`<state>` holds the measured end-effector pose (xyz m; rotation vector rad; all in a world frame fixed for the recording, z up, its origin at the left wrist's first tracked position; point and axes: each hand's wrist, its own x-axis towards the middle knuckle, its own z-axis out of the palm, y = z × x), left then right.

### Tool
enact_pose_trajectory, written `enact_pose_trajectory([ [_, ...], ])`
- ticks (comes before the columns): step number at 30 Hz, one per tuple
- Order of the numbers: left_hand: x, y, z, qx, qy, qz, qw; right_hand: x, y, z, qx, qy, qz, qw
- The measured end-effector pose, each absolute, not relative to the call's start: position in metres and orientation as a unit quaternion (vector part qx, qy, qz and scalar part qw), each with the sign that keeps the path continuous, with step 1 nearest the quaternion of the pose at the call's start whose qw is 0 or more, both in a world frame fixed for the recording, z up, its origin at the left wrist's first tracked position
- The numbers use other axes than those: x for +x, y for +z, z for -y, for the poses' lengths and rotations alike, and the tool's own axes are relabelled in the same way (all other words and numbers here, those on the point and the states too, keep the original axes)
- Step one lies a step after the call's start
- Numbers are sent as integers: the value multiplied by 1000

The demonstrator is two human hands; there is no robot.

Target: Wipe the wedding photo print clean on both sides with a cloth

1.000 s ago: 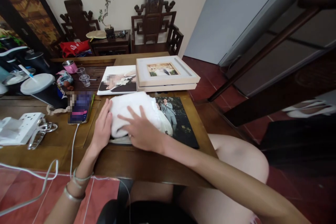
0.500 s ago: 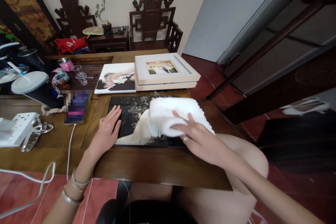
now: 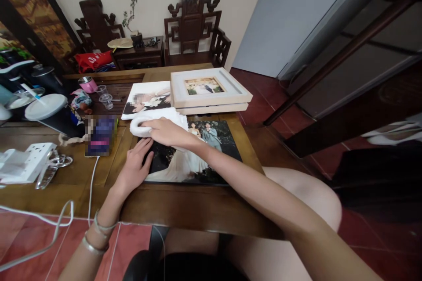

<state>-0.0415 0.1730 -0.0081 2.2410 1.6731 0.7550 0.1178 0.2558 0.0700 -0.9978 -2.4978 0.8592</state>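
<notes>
- Right hand (image 3: 165, 131) has the white cloth (image 3: 176, 117), fingers tucked into its curled fold, and there it is at the far left corner of the dark photo panel (image 3: 184, 169)!
- Left hand (image 3: 134, 167) lies flat, palm down, fingers stretched and gripping nothing, right on the panel's left edge, its fingertips just below the cloth.
- The panel itself lies face up on the wooden table (image 3: 184, 206), near the front edge, a couple in wedding clothes showing, with the right forearm crossing above it.
- Just beyond: two stacked frames (image 3: 211, 90), a white-edged photo board (image 3: 148, 101) beside them.
- Over on the left, a phone (image 3: 101, 136), cable plugged in, and a lidded cup (image 3: 54, 116).
</notes>
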Motion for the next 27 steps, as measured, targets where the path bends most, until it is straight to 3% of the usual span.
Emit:
enact_pose_trajectory([
  [4,-41,-8,-172,766,273,-570,120,164,58,-251,-321,284,882,197],
  [11,-39,-6,-171,764,280,-565,133,274,33,-228,-444,161,866,163],
  [20,-40,-6,-172,775,271,-559,120,287,49,-108,-291,186,935,83],
  [27,-39,-2,-170,771,257,-567,138,286,49,-180,-343,166,917,119],
])
